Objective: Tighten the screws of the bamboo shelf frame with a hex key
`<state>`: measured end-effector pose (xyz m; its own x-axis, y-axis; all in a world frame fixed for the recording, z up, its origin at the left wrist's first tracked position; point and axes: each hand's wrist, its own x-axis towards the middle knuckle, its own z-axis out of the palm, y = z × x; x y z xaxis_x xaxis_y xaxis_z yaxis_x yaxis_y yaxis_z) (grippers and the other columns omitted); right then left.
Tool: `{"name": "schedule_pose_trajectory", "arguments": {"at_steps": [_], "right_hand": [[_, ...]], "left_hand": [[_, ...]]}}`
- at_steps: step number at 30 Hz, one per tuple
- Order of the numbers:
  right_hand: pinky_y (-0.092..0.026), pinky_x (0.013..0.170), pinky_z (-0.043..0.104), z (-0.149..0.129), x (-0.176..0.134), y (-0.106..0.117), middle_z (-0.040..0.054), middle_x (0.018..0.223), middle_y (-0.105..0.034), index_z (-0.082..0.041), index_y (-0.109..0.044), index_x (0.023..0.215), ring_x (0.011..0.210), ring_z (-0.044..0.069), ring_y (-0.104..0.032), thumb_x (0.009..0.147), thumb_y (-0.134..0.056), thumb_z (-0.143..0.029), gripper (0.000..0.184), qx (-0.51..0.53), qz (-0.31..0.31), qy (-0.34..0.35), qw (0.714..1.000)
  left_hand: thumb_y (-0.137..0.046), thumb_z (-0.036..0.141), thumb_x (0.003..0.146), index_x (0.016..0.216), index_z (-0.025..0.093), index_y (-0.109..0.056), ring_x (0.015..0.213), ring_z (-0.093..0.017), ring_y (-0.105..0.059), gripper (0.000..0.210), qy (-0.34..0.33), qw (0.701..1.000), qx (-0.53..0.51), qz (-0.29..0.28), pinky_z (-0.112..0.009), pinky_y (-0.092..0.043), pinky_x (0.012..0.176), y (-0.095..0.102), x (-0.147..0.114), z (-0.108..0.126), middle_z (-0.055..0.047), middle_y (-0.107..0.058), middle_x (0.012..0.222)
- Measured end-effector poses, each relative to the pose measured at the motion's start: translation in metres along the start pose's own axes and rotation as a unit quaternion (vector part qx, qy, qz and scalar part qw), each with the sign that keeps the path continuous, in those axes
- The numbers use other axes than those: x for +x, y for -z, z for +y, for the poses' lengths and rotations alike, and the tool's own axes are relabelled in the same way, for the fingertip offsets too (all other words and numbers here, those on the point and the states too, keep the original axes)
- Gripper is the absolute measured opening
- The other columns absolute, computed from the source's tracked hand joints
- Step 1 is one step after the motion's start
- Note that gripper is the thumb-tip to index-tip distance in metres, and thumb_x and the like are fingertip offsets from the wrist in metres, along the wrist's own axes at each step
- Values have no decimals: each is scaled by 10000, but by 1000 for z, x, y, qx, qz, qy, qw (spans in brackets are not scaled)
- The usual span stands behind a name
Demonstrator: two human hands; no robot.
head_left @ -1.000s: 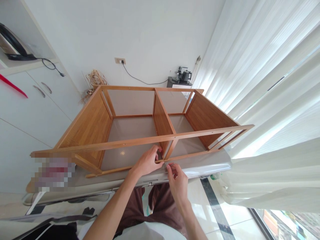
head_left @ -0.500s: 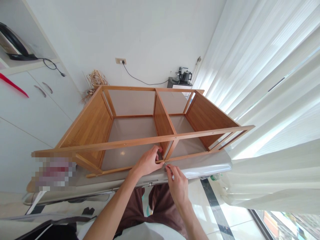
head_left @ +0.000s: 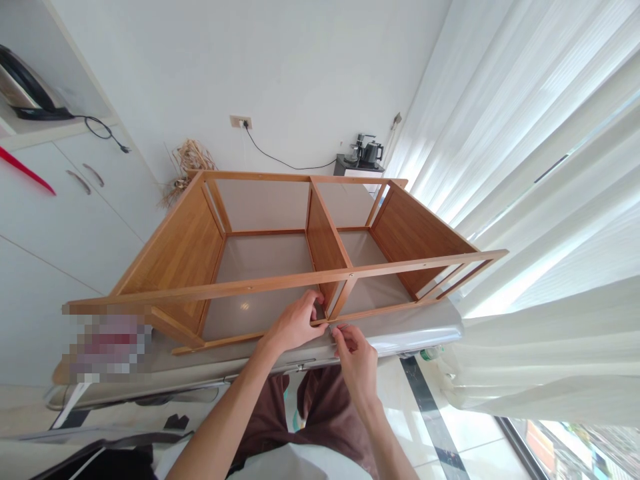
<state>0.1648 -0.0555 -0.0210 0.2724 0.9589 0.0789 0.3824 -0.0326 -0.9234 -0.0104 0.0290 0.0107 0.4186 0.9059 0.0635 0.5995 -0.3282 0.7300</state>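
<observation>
One grey-covered table [head_left: 270, 257] spans the space before the person, and on it rests an open wooden frame [head_left: 310, 277], its long axis running left to right across the body, its near side facing the person. Inside, a divider panel [head_left: 320, 237] runs away from the person, splitting the frame into a wider left bay and a narrower right one. Along the near edge, low by the table, a slim lower rail [head_left: 375, 311] lies parallel to that long axis; it meets the divider's upright at a joint [head_left: 329, 321] almost straight ahead of the person, just beyond the fingertips. The left hand [head_left: 296, 325] is nearer, closed around the rail immediately left of this joint, fingers curled inside the left bay and thumb outside. The right hand [head_left: 357, 357] sits just outside the rail, slightly right of the joint, with thumb and fingers pinching a thin metal piece [head_left: 331, 329]. That piece points toward the joint's near face; whether its tip touches there is too small to tell.
</observation>
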Motion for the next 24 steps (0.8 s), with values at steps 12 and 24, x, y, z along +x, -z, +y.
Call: {"name": "schedule_pose_trajectory", "arguments": {"at_steps": [12,24], "right_hand": [[-534,558,290,-11,0,1,74,744,-764,-186,-692,852,567,206,-683,924,-628,-639,463,83,-4,-53,995],[-540,603,285,3,-4,-3,37,763,-764,-207,-711,941,581,190,-691,976,-572,-624,440,-1,7,8,1000]], "left_hand": [[-713,321,812,1179,238,-520,770,-201,-645,423,5,1000,-3,2,-324,-471,735,0,-1,2,18,-630,847],[-710,306,809,1177,234,-510,772,-198,-646,426,2,1000,0,2,-324,-473,741,-1,0,1,17,-628,866]]}}
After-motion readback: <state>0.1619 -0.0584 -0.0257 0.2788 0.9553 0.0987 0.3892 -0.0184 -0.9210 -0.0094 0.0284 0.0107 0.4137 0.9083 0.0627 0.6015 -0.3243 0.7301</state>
